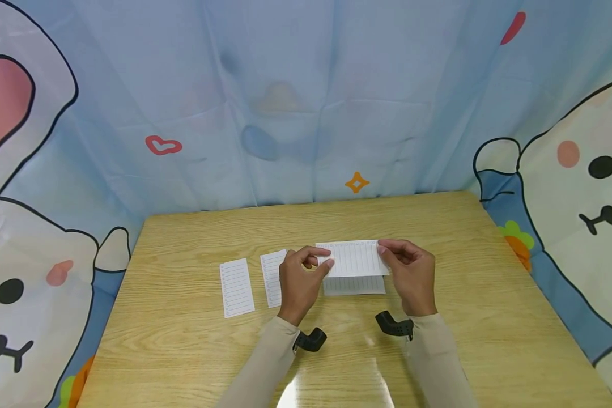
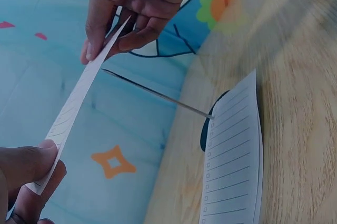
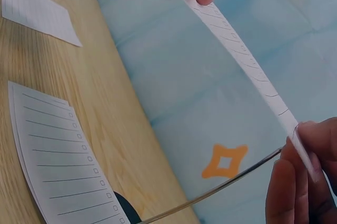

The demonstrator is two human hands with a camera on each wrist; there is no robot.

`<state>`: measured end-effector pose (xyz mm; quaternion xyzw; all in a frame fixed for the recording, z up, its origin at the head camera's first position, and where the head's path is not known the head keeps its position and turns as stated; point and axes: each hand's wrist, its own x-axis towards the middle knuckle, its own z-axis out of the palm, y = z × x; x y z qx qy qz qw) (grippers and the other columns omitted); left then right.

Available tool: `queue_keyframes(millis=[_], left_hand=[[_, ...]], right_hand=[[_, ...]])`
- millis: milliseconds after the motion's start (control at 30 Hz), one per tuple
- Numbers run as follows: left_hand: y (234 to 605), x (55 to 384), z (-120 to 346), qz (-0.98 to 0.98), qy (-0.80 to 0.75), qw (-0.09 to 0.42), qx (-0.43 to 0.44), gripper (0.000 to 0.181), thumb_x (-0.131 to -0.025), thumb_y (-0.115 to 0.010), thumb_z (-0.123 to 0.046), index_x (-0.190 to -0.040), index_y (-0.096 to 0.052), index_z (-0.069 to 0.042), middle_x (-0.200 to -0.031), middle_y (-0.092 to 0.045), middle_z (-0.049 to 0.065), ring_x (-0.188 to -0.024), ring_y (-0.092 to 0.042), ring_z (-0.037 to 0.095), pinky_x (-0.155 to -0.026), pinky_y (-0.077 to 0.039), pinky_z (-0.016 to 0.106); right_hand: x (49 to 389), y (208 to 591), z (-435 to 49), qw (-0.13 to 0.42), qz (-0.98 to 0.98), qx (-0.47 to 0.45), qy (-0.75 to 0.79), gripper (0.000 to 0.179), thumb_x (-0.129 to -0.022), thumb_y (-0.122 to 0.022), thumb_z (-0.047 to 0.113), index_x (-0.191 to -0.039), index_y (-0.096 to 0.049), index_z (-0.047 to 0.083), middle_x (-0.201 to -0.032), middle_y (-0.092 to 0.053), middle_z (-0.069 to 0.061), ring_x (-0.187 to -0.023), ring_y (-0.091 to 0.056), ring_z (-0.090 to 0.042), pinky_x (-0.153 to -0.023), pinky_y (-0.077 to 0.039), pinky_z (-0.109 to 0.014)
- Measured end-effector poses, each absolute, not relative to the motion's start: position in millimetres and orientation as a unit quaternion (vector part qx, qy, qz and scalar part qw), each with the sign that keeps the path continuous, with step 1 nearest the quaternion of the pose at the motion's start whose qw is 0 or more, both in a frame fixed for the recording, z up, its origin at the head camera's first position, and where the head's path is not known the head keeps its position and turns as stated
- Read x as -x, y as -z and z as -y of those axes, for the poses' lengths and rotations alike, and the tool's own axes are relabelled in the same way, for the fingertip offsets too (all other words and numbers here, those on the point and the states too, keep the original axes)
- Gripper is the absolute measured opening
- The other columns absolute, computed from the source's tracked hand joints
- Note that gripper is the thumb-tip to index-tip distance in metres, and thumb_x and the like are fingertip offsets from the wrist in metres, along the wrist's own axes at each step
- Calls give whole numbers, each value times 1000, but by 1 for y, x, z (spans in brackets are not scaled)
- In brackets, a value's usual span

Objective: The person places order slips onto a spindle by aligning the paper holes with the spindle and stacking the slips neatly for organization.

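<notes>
A lined checklist sheet (image 1: 354,258) is held up by both hands, above the table. My left hand (image 1: 301,283) pinches its left end between thumb and fingers, and my right hand (image 1: 413,277) pinches the right end. Below it, a paper spike stands with its thin metal rod (image 2: 158,95) pointing up from a dark base (image 2: 204,135). Lined sheets (image 2: 231,155) are threaded at the rod's foot and cover much of the base. In the left wrist view, the rod's tip shows close beside the raised sheet.
Two more lined sheets lie to the left on the wooden table (image 1: 183,351): one sheet (image 1: 237,288) farther out, another sheet (image 1: 271,277) partly behind my left hand. A blue cartoon curtain (image 1: 285,113) hangs behind and at both sides of the table.
</notes>
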<state>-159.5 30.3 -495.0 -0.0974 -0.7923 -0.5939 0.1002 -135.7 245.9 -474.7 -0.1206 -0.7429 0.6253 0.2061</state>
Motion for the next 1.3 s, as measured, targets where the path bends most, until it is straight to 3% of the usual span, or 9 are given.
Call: queue_keyframes(millis=[333, 833, 1000, 1067, 1200, 1300], left_hand=[[497, 163, -38, 790, 603, 67, 81, 13, -90, -87, -20, -102, -84, -23, -79, -64, 0, -80, -52, 13, -79, -46, 29], [500, 166, -43, 787, 607, 68, 87, 13, -90, -87, -23, -102, -84, -22, -81, -65, 1, -80, -53, 13, -81, -48, 33], [502, 168, -44, 780, 615, 73, 90, 13, -89, -87, -18, -102, -84, -19, -79, -65, 4, -78, -54, 15, -109, -46, 50], [503, 168, -45, 778, 617, 72, 88, 13, -89, -87, -17, -102, -84, -19, -78, -65, 4, -78, -54, 15, -111, -45, 50], [503, 168, -45, 781, 616, 61, 78, 13, -89, -87, -18, -101, -84, -20, -80, -65, 5, -78, -52, 15, -90, -47, 38], [505, 168, -46, 784, 615, 53, 72, 12, -90, -87, -18, -101, -84, -21, -80, -65, 5, -78, -52, 14, -83, -43, 32]], right_hand=[[139, 480, -251, 196, 739, 149, -627, 18, -96, -79, 11, -110, -81, 0, -101, -77, 2, -84, -71, -8, -73, -56, -18], [142, 482, -256, 204, 726, 165, -636, 17, -96, -77, 4, -111, -80, -2, -95, -77, 10, -81, -70, -7, -70, -55, -17], [143, 482, -256, 199, 727, 164, -636, 17, -96, -77, 4, -111, -80, -2, -96, -77, 9, -82, -71, -8, -70, -56, -17], [143, 482, -256, 199, 728, 165, -635, 17, -96, -77, 5, -111, -80, -2, -96, -77, 8, -83, -71, -8, -71, -56, -17], [143, 484, -256, 195, 724, 172, -639, 18, -95, -79, 6, -111, -80, -2, -98, -78, 6, -83, -71, -8, -71, -56, -17], [143, 486, -257, 188, 720, 178, -644, 19, -95, -79, 5, -111, -79, -3, -98, -79, 7, -84, -71, -9, -71, -56, -17]])
